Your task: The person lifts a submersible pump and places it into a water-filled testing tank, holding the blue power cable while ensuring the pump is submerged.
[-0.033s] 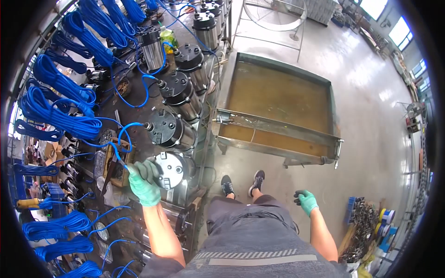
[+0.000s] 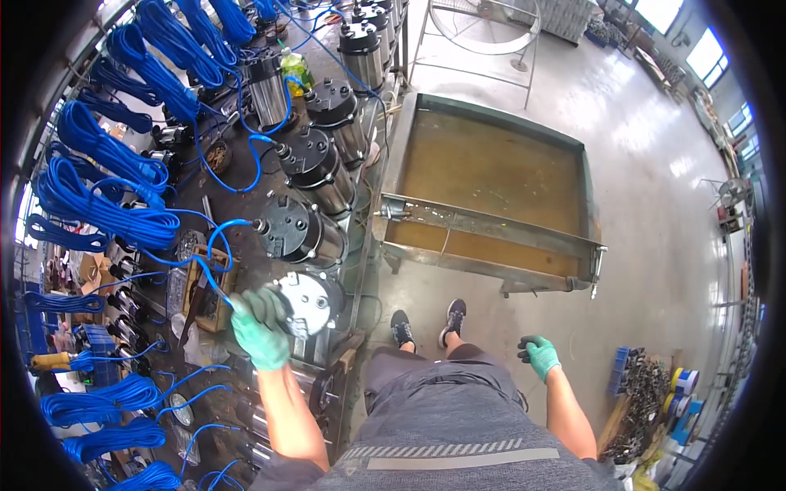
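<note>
My left hand [image 2: 264, 329], in a green glove with dark grey fingers, is closed around the end of a blue cable [image 2: 219, 286]. Its fingertips are at the rim of a motor [image 2: 309, 304] with a pale metal end face, and they hide where the cable ends. This motor sits at the bench's near right edge. Just beyond it stands a motor with a black top [image 2: 288, 227] and a blue cable plugged into its side. Off to the right, my gloved right hand [image 2: 540, 358] hangs over the floor, holding nothing, with its fingers loosely bent and apart.
Several coiled blue cables [image 2: 106, 200] lie along the bench's left side. More upright motors [image 2: 318, 166] line its right edge. A wooden box [image 2: 209, 293] is beside my left hand. A metal tank [image 2: 596, 204] of brownish liquid stands right of the bench, with a fan [image 2: 483, 31] beyond.
My left hand has shifted slightly to the right, with the cable still in it. The pale motor face has moved a little rightward and turned. My right hand looks unchanged.
</note>
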A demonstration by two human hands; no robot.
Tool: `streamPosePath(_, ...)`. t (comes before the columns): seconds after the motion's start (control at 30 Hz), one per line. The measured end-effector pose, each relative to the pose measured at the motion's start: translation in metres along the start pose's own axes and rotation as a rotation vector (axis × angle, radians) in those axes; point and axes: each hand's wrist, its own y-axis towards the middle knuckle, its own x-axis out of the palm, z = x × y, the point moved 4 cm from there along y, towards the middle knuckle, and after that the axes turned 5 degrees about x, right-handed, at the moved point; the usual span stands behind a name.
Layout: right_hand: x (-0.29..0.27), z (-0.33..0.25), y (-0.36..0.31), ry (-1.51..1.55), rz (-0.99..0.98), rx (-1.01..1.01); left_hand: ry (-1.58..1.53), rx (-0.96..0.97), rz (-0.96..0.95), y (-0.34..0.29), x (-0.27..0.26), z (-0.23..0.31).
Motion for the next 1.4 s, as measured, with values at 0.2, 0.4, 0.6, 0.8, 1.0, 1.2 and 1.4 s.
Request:
streamPosePath(0.2, 0.036, -0.088, 0.036, -0.119, -0.089, -0.194, 0.117, 0.045, -0.132, -0.047, 0.088, 0.023)
streamPosePath(0.4, 0.143, -0.165, 0.035, -0.382, -0.526, -0.323, -0.22, -0.083, -0.219, -0.047, 0.177, 0.044)
streamPosePath(0.6, 0.097, -0.203, 0.042, -0.021, -0.416, -0.205, -0.482, -0.215, -0.193, -0.045, 0.252, -0.007)
streamPosePath(0.8, 0.043, -0.198, 0.137, 0.219, -0.139, -0.338, -0.478, -0.3, -0.103, -0.03, 0.284, -0.081)
streamPosePath(1.0, 0.045, -0.207, 0.152, 0.115, 0.075, -0.432, -0.525, -0.354, -0.085, -0.01, 0.261, -0.126)
streamPosePath(1.2, 0.048, -0.24, 0.133, -0.182, 0.118, -0.42, -0.563, -0.378, -0.047, -0.008, 0.257, -0.137)
streamPosePath(1.4, 0.044, -0.227, 0.17, -0.148, 0.126, -0.533, -0.499, -0.347, -0.23, -0.002, 0.26, -0.126)
